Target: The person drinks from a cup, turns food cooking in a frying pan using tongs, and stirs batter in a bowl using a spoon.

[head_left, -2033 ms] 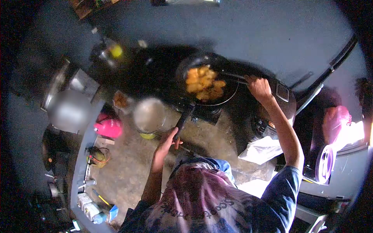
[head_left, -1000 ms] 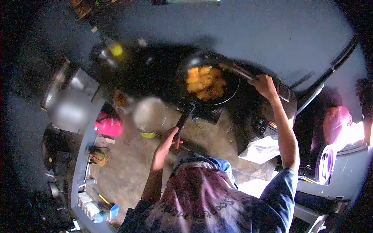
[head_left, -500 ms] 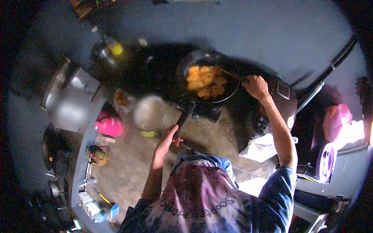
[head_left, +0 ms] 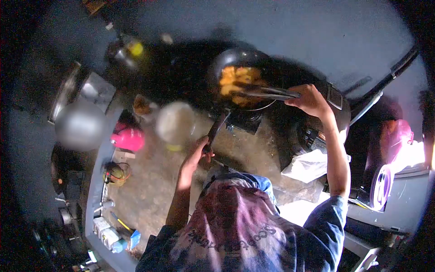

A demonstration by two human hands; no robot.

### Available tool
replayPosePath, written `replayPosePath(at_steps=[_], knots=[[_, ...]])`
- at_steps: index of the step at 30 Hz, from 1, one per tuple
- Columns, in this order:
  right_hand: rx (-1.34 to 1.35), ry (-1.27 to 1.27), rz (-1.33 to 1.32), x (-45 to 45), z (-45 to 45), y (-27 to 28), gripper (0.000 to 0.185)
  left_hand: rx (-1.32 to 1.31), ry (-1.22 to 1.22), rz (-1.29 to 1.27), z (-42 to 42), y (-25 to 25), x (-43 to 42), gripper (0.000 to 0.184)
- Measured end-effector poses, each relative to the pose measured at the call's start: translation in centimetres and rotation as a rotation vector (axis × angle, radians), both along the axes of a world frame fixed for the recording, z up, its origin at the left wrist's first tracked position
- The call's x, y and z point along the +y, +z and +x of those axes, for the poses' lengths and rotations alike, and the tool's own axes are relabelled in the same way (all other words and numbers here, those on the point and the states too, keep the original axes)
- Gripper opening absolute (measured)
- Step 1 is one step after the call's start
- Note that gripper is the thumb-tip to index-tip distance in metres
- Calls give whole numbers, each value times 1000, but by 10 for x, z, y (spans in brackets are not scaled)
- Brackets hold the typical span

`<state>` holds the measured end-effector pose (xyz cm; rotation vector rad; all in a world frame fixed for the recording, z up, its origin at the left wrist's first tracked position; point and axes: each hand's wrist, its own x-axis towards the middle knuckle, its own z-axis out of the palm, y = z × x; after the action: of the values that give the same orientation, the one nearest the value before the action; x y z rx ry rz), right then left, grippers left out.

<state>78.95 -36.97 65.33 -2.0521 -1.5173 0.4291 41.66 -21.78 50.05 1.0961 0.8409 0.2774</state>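
Observation:
My left hand [head_left: 195, 156] is closed around the dark handle [head_left: 218, 128] of a deep black frying pan [head_left: 238, 56] on a stove. Orange-yellow chunks of food [head_left: 240, 75] lie in the pan. In my right hand [head_left: 311, 100] is a long-handled stirring utensil [head_left: 272, 93], gripped at its near end. Motion blurs the utensil, so the shape of its head cannot be made out. It reaches across the right rim and over the food, and whether its tip touches the pieces is unclear.
Left of the pan handle is a pale round pot or lid [head_left: 174, 122]. Farther left are a pink object [head_left: 130, 139] and a blurred silver bowl [head_left: 80, 127]. A dark appliance with buttons [head_left: 312, 138] and a white plastic bag [head_left: 306, 165] are on the right.
My right hand has shifted slightly right, and the utensil now sweeps lower across the pan. The food is rearranged, with the pan tilted a little differently. My left hand keeps its grip.

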Motion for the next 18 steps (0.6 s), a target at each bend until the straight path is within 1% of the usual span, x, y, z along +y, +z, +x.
replayPosePath(at_steps=[1,2,4,8,10,11,14,18], knots=[[-206,34,-92,1,-10,17,31,-5,-28,8,1,4,1,38],[-203,37,-93,0,-16,18,31,-11,-56,18,1,6,1,38],[-419,-53,-152,-3,-25,19,30,-18,-43,21,0,3,0,39],[-427,-56,-228,7,-31,8,31,13,-55,17,2,3,2,39],[-505,-108,-183,11,-33,-1,32,13,-38,20,2,8,-2,39],[-526,-94,-119,11,-31,-6,32,13,-25,23,2,10,-3,38],[-592,-126,-130,13,-35,-8,32,-6,-22,14,1,9,-3,38],[-612,-105,-135,6,-32,-6,32,-4,-39,6,0,7,-2,39]])
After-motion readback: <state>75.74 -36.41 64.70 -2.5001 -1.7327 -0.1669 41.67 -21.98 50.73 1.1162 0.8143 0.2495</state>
